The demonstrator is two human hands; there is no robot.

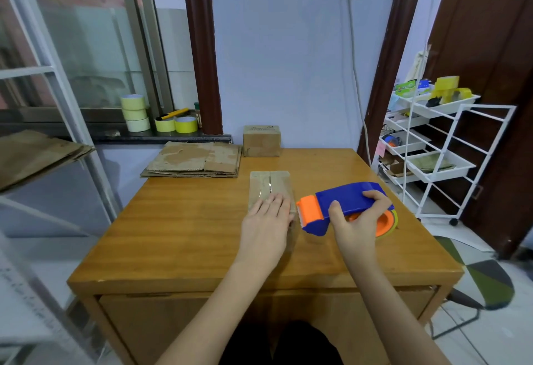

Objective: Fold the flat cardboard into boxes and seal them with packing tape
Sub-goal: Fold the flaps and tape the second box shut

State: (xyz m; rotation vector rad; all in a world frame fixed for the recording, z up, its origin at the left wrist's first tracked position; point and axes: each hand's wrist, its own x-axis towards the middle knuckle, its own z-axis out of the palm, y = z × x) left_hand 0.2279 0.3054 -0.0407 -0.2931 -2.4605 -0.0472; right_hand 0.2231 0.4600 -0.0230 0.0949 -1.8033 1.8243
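Cardboard box (270, 191) under work sits near the middle of the wooden table (184, 232), its long axis running from 6 to 12 o'clock, away from the person, with a strip of clear tape along the top seam in the same direction. Nearest the camera, the left hand (266, 224) lies palm down on the near end of that box, fingers straight and close together, pressing flat rather than gripping. Just beside it at 3 o'clock, the right hand (356, 220) wraps its thumb and fingers round the blue body of the tape dispenser (343, 209); the dispenser lies lengthwise from 3 to 9 o'clock, its orange cutting end pointing at the box's right edge and close to it, whether touching cannot be told. Farther off, at 11 o'clock, a stack of flat cardboard (196, 160) rests on the far left corner of the table, overhanging its edge. At 12 o'clock a finished box (262, 141) stands against the wall. Beyond, at 10 o'clock, tape rolls (135, 113) stand on the window sill, and at 2 o'clock is a white wire cart (432, 139).
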